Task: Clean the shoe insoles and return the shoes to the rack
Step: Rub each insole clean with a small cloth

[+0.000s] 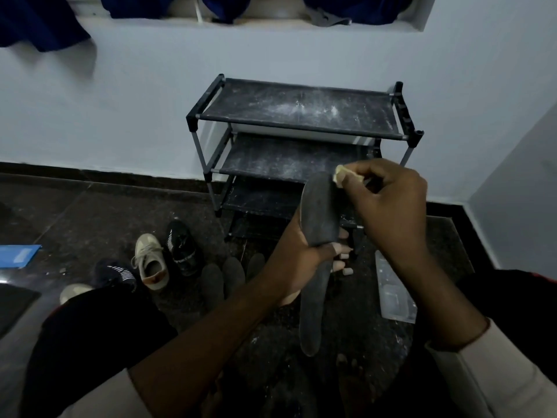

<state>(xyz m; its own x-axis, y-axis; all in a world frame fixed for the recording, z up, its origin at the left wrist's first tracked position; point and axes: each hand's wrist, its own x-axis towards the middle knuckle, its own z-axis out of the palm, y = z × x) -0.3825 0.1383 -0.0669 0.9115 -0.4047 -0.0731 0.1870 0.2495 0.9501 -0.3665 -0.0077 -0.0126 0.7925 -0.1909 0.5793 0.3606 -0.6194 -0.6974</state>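
The shoe rack [301, 116] stands against the far wall. We count three black fabric shelves plainly, and a lower one is too dark to make out. White dust streaks the top two.

Near the rack, the left hand [301, 257] grips one dark insole [319, 212] around its middle, fingers curled behind it and thumb across the front. The insole stands roughly upright, its far tip in front of the rack's second shelf. The right hand [388, 203] has its fingers clamped on a small yellowish cloth [339, 175], which touches that far tip.

On the floor [90, 212] to the left we count four shoes: a black sneaker [180, 248], a beige sneaker [150, 260] just beside it, a navy striped shoe [116, 274], and a pale shoe [73, 292] partly hidden behind a knee. Between the shoes and the left forearm lie three more dark insoles [233, 273], side by side. A clear plastic packet [394, 297] lies on the right, near the right forearm, and a blue folder [21, 254] sits at the left edge.

The floor is dark speckled stone with a black skirting. The wall [120, 101] is pale, and dark blue curtains [39, 22] hang from the window ledge above.
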